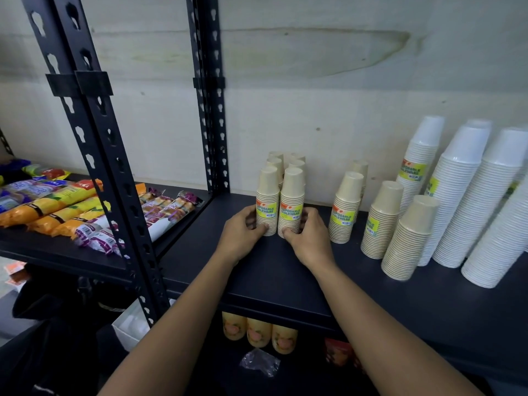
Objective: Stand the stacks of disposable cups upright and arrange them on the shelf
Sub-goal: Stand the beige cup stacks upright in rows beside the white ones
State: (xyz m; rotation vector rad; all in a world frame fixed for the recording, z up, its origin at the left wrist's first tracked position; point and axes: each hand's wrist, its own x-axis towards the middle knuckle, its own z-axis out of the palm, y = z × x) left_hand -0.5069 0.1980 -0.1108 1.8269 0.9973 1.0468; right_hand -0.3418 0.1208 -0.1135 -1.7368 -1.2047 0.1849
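**A:** Where were the hands?

**B:** Both were on the shelf (pixel 257 275), at a block of beige cup stacks near its left back corner. The left hand (pixel 243 234) was curled round the base of the left front stack (pixel 267 200), with the thumb across its front. The right hand (pixel 310 237) gripped the right front stack (pixel 291 202) the same way, fingers wrapped round its right side and thumb at the bottom rim.

**A:** Were those two upright?

**B:** Yes. They stood mouths down and touching side by side, yellow labels facing the front edge. The rear beige stacks (pixel 275 162) stood packed directly behind them, toward the back edge.

**A:** And the other cups?

**B:** To the right, apart from that block, a labelled beige stack (pixel 344 208) stood with a hidden-label stack (pixel 359 168) just behind it. Further right, a pair of beige stacks (pixel 381 220) sat nearer the front edge. The tall white stacks (pixel 457 195) filled the right end.

**A:** Anything else?

**B:** Snack packets (pixel 57 205) lay on the neighbouring shelf to the left, past the black uprights (pixel 114 167). Orange bottles (pixel 258 332) stood on the level below.
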